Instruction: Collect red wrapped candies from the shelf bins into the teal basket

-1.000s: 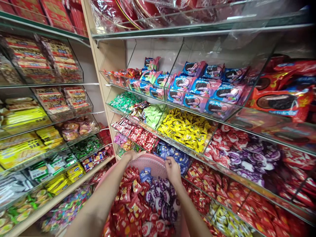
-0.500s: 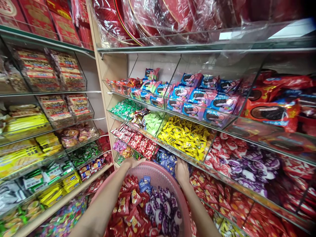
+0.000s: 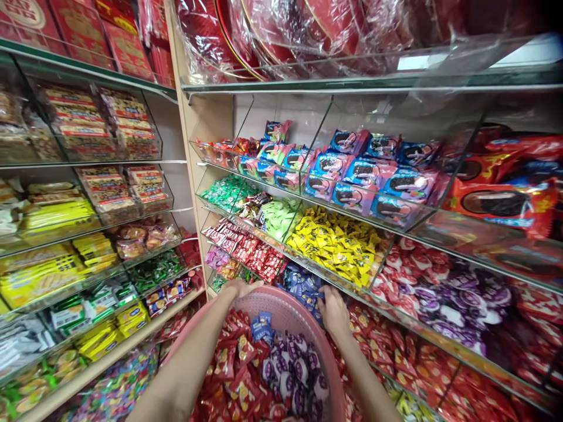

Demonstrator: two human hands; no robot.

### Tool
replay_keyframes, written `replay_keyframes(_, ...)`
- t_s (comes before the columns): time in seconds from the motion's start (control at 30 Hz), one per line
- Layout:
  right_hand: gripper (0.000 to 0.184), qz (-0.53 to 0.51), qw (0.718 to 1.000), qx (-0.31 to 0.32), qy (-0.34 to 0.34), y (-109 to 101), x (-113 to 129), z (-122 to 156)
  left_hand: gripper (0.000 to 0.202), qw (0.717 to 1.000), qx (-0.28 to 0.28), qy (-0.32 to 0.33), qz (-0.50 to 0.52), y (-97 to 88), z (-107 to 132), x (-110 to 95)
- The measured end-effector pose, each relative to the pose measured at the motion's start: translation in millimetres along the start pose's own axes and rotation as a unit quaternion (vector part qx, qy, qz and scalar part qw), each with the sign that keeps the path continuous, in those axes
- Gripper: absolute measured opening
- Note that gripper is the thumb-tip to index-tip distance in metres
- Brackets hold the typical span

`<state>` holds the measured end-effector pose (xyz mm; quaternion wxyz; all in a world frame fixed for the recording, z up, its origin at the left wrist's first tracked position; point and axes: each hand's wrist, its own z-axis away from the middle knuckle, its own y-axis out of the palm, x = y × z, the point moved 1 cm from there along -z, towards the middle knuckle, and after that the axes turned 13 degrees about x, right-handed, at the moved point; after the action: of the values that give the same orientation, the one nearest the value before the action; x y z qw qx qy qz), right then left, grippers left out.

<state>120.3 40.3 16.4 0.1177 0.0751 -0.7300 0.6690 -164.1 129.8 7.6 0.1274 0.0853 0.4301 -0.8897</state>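
Note:
My left hand point(image 3: 240, 288) grips the far rim of a pink plastic basket point(image 3: 323, 346). Inside the basket lie red-wrapped candies point(image 3: 240, 375), purple-and-white wrapped candies point(image 3: 292, 372) and a few blue-wrapped candies point(image 3: 263, 328). Past the basket's right rim, my right hand point(image 3: 334, 310) reaches to a shelf bin of blue-wrapped candies point(image 3: 301, 287). Its fingers are curled against the candies at the bin's right side, and the fingertips are partly hidden.
Yellow-wrapped candies point(image 3: 336, 243) fill the bin above my right hand. Clear shelf fronts point(image 3: 329, 269) jut out over it. Red-and-purple candies point(image 3: 444, 293) lie to the right. A wooden upright point(image 3: 187, 135) divides these shelves from packaged snacks point(image 3: 81, 123) at left.
The view has shifted slightly, so the shelves sit a little farther right. My right hand's fingers have curled more at the blue-wrapped candies. My left hand stays on the rim.

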Motion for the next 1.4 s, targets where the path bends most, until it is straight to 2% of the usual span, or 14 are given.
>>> replay_keyframes(0.1, 0.022, -0.058, 0.997, -0.040, -0.035, -6, 1, 8, 0.107, 1.000, 0.004, -0.004, 0.003, 0.2, 0, 0)
replay_keyframes(0.2, 0.023, -0.198, 0.977, -0.051, -0.062, -1, 10, 10, 0.106, 1.000, 0.005, -0.011, 0.004, 0.2, 1, -1)
replay_keyframes(0.3, 0.029, -0.374, 0.926, 0.008, -0.046, 23, 26, 8, 0.104, 1.000, 0.006, -0.013, 0.004, -0.4, 3, -2)
replay_keyframes(0.4, 0.028, -0.460, 0.884, 0.071, -0.037, 56, 49, 8, 0.104, 1.000, 0.007, -0.008, 0.001, -1.1, 5, -3)
replay_keyframes(0.53, 0.028, -0.481, 0.867, 0.131, -0.006, 90, 77, 10, 0.106, 1.000, 0.003, 0.000, -0.003, -1.2, 8, -4)
replay_keyframes(0.63, 0.029, -0.486, 0.859, 0.162, 0.010, 99, 88, 13, 0.105, 1.000, -0.002, 0.004, -0.004, -0.2, 7, -4)
replay_keyframes(0.73, 0.032, -0.472, 0.864, 0.179, 0.005, 96, 92, 15, 0.106, 1.000, -0.004, 0.001, 0.001, 1.2, 3, -2)
replay_keyframes(0.83, 0.031, -0.436, 0.885, 0.163, -0.011, 83, 87, 13, 0.108, 1.000, -0.004, -0.003, 0.008, 2.2, 1, -1)
replay_keyframes(0.93, 0.026, -0.382, 0.918, 0.106, -0.028, 58, 74, 3, 0.110, 1.000, -0.003, -0.004, 0.010, 2.3, 0, 0)
replay_keyframes(1.03, 0.032, -0.326, 0.944, 0.037, -0.028, 30, 58, -13, 0.110, 1.000, -0.002, -0.001, 0.007, 1.9, 1, 0)
replay_keyframes(1.13, 0.041, -0.244, 0.970, 0.008, 0.008, 12, 43, -29, 0.108, 1.000, -0.001, 0.000, 0.004, 1.8, 0, 0)
replay_keyframes(1.23, 0.040, -0.170, 0.985, 0.016, 0.036, 8, 33, -39, 0.105, 1.000, 0.000, 0.003, 0.004, 1.7, 0, 1)
replay_keyframes(1.4, 0.029, -0.187, 0.982, 0.003, 0.012, 12, 24, -38, 0.101, 1.000, -0.001, 0.004, 0.006, 0.7, 3, 0)
